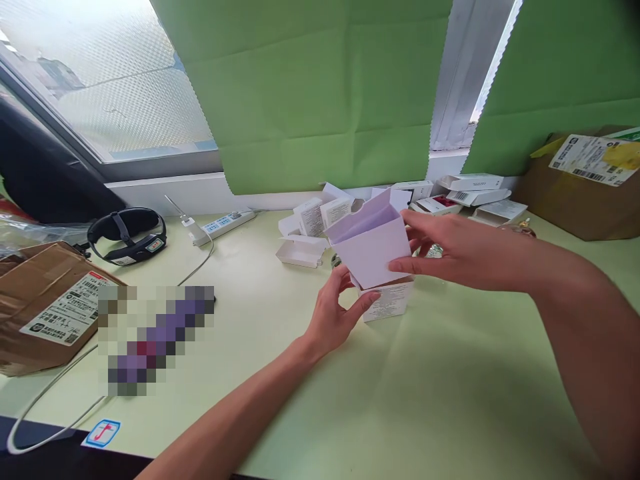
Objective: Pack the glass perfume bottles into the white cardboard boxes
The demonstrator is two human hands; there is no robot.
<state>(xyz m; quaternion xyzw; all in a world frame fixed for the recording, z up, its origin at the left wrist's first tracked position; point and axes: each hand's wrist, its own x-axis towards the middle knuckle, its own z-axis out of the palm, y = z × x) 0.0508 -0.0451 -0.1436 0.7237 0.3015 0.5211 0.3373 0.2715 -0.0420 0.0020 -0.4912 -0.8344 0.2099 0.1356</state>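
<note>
My left hand (pixel 336 308) grips the side of a printed white box (pixel 387 301) standing on the table, thumb on its front face. Above it, my right hand (pixel 435 248) pinches a plain white cardboard piece (pixel 373 250), thumb in front and fingers behind. This piece is folded like an open-topped box and tilts over the printed box's opening. I cannot tell whether its lower end is inside the box. A small open white carton (pixel 303 251) lies to the left of them. Partly hidden behind my right fingers is a small shiny object (pixel 434 251).
Several white boxes (pixel 475 190) lie along the window side, with printed cartons (pixel 320 217) nearer the middle. Brown cardboard boxes stand left (pixel 60 303) and right (pixel 590 187). A power strip (pixel 225 227), black headset (pixel 127 237), white cable (pixel 45 393) and blurred purple item (pixel 160 340) occupy the left.
</note>
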